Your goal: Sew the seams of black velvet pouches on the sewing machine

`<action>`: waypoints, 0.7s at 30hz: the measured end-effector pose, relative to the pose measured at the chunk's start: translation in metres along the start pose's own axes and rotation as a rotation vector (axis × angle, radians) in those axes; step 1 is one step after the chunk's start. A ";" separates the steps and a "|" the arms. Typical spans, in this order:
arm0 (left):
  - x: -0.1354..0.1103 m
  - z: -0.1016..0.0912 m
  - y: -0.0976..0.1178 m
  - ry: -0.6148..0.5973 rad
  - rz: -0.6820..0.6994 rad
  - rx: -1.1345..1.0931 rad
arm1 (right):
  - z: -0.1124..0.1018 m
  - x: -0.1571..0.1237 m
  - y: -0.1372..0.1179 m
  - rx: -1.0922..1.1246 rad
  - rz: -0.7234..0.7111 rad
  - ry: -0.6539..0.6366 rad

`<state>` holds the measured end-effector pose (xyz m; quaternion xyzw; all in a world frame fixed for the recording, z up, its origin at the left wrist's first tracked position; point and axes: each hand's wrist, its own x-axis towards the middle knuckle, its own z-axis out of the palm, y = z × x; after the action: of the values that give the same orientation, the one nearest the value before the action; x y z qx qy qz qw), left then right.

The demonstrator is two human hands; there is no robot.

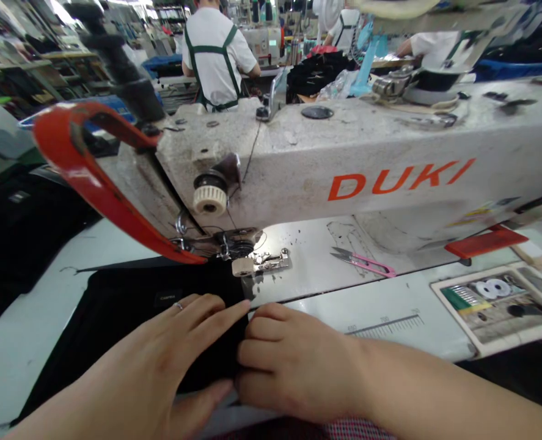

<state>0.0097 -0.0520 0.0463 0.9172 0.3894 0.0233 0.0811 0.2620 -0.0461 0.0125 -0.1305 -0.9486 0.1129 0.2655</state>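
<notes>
Black fabric (128,318) with a small dark label (168,298) lies on the sewing machine bed, its right edge close to the presser foot area. My left hand (179,336) rests flat on this fabric, fingers stretched out toward the needle and thumb apart. At the fabric's right edge, my right hand (293,360) is closed, its fingers curled around the edge of the cloth. The sewing machine (289,159) spans the view above both hands. A metal edge guide (264,263) sits just beyond my fingertips. The needle tip is hard to make out.
Pink-handled thread snips (365,261) lie on the bed under the machine arm. To the right is a tray (476,348) with bobbins and needles. More black cloth (23,226) lies at left. A red guard (91,177) juts out front. A person (213,55) sits beyond the machine.
</notes>
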 end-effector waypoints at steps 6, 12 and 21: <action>0.034 -0.011 -0.019 -0.086 0.052 -0.140 | -0.002 -0.002 0.001 0.006 0.066 -0.100; 0.038 0.013 -0.025 0.014 0.125 -0.102 | -0.005 -0.003 0.007 0.073 0.031 -0.122; 0.025 0.015 -0.034 0.192 0.099 -0.127 | -0.006 -0.001 0.007 0.008 0.218 -0.098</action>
<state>0.0039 -0.0128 0.0249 0.9218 0.3476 0.1395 0.1002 0.2675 -0.0391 0.0150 -0.2260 -0.9402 0.1511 0.2053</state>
